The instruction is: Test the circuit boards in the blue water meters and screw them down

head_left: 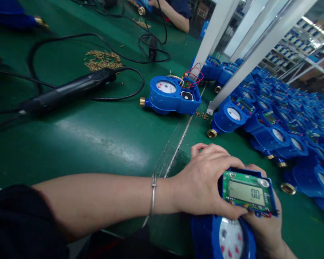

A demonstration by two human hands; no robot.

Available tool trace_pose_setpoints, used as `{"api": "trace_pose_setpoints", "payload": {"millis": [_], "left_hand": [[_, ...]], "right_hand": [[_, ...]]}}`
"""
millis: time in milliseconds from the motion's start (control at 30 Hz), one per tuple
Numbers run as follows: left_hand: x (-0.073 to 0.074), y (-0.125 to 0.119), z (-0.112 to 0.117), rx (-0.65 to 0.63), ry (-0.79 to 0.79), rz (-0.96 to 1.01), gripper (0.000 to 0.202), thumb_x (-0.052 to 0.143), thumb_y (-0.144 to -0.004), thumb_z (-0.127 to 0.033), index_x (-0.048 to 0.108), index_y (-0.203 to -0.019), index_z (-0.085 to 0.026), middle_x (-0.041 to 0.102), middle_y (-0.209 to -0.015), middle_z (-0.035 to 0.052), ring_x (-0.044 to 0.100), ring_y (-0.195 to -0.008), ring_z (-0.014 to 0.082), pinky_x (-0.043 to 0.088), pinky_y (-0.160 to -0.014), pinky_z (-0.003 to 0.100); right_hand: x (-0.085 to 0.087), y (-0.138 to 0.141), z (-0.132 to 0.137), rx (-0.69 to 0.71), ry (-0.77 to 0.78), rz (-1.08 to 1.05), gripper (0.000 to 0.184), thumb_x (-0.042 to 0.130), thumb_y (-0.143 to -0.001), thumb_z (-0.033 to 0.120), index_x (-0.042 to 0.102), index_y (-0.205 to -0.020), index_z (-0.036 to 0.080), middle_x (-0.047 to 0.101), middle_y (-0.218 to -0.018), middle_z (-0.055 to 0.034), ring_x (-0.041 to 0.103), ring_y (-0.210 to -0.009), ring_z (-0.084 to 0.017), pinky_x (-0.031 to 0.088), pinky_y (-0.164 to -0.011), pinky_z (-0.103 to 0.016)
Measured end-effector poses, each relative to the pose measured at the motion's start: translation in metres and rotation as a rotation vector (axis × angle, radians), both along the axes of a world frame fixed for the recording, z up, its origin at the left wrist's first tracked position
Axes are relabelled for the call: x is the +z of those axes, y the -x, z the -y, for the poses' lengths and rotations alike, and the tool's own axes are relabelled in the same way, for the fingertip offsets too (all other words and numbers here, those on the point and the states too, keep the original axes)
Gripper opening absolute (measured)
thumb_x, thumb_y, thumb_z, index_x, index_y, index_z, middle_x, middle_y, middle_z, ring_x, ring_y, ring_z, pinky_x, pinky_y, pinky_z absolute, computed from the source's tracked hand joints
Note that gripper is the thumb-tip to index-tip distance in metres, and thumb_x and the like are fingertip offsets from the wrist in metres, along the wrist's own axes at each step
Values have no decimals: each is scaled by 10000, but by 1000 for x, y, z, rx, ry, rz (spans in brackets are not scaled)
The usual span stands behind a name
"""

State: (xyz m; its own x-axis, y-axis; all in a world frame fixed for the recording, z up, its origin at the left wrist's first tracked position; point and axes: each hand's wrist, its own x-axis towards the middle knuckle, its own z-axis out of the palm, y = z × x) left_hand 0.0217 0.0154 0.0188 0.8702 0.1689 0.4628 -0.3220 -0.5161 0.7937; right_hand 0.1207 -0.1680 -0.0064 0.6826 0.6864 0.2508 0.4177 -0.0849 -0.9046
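A blue water meter (205,237) with a white round dial is at the lower right, close to my body. At its far end a green circuit board with a lit display (247,193) faces up, reading about 0.0. My left hand (205,183) reaches across from the left and grips the display end, thumb along the near edge of the board and fingers over the far side. My right hand (270,219) wraps the meter from the right, partly hidden behind the board. Thin coloured wires show at the board's near edge.
Another open blue meter (164,93) with loose wires lies ahead. A black electric screwdriver (70,90) with cables and a pile of brass screws (102,60) are at the left. Many blue meters (278,133) crowd the right beside metal posts (240,64). A co-worker's arm (175,16) shows at the far side.
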Motion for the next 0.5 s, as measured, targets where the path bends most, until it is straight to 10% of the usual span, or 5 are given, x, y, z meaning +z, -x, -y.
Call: {"api": "trace_pose_setpoints", "payload": {"millis": [267, 500], "left_hand": [[9, -2, -1, 108, -3, -100, 556, 836, -527, -292, 609, -1029, -212, 654, -996, 22, 587, -998, 246, 424, -902, 422], [10, -4, -4, 140, -76, -127, 564, 826, -536, -250, 591, -1046, -209, 618, -1019, 46, 585, -1004, 255, 475, -884, 434]], "right_hand": [[6, 1, -17, -46, -167, 68, 496, 785, -660, 209, 495, -1055, 290, 464, -1184, -25, 524, -1092, -166, 469, -891, -263], [8, 4, -14, -63, -6, 105, 187, 734, -716, 197, 684, -882, 266, 474, -1198, -42, 501, -1111, -214, 437, -950, -386]]}}
